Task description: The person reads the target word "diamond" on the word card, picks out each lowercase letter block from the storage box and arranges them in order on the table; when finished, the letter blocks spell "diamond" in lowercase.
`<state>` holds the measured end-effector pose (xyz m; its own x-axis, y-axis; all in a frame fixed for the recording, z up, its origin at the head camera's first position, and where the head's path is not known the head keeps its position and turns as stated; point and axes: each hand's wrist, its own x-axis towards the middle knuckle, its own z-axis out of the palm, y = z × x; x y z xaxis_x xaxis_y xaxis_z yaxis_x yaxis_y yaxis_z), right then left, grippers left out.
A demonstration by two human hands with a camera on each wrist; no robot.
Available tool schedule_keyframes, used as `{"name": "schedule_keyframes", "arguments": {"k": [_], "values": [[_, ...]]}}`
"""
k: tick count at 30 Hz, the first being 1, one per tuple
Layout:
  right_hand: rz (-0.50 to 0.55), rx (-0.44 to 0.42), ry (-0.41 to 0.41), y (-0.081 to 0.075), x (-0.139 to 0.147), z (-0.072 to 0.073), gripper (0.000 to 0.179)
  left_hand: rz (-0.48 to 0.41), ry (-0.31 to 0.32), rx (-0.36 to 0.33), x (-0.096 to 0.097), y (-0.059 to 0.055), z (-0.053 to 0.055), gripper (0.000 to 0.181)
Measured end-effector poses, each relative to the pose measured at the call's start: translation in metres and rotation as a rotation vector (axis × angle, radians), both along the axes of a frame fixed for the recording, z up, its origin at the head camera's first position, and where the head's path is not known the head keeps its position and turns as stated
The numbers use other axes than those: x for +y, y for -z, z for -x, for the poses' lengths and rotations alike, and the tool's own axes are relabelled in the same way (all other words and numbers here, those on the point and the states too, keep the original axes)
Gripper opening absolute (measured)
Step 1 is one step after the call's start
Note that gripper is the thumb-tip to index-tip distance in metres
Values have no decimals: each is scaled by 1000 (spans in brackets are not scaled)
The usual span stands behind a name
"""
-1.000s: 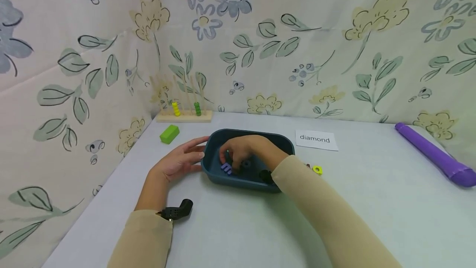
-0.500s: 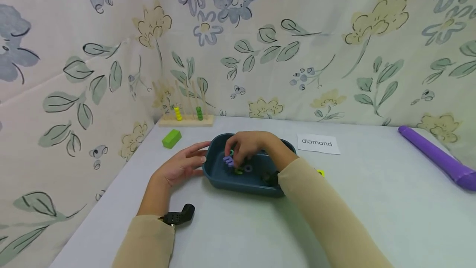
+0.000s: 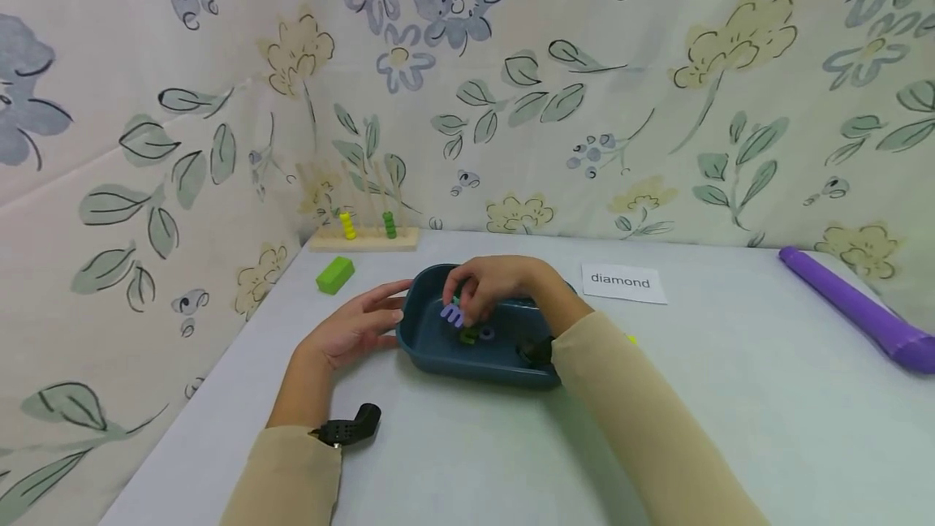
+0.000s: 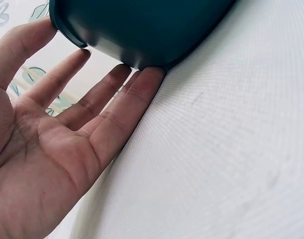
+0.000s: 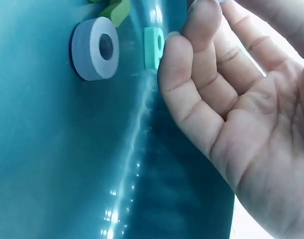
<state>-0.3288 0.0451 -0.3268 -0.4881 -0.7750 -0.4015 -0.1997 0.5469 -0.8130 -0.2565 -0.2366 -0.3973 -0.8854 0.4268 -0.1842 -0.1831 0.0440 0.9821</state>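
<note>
A dark blue-green tray [image 3: 482, 372] sits on the table with loose plastic letters in it. My left hand [image 3: 354, 327] touches the tray's left end with extended fingers; the left wrist view shows the fingertips against its wall [image 4: 137, 30]. Over the tray, my right hand [image 3: 500, 278] pinches a purple letter m [image 3: 453, 315]. Below that hand lie a pale lilac letter o [image 5: 94, 50] and a green piece [image 5: 117, 11], partly cut off by the frame. A mint-green letter [image 5: 152, 47] stands beside the fingertips in the right wrist view, partly hidden behind them.
A card reading "diamond" [image 3: 624, 282] lies behind the tray's right side. Further left are a green block [image 3: 335, 275] and a wooden peg rack [image 3: 365, 242] with beads. A purple roll [image 3: 855, 311] lies far right. A yellow piece [image 3: 632, 339] shows past the right sleeve.
My right hand was reaching down among the letters; it has risen slightly with the purple m, which now hangs tilted from the fingers. My left hand stays at the tray's end.
</note>
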Motion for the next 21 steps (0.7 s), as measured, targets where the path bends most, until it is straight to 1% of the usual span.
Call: {"name": "schedule_keyframes", "arguments": {"k": [7,12,21], "values": [[59,-61,69,-7,13,-4,35,4,-5,-12,2,-2,-1,65],[96,-71,92,-15,19,-9,37,3,-8,-15,1,-4,-2,65],[78,10,118,-27,29,-22,39,3,-3,-7,0,-4,-3,65]]}}
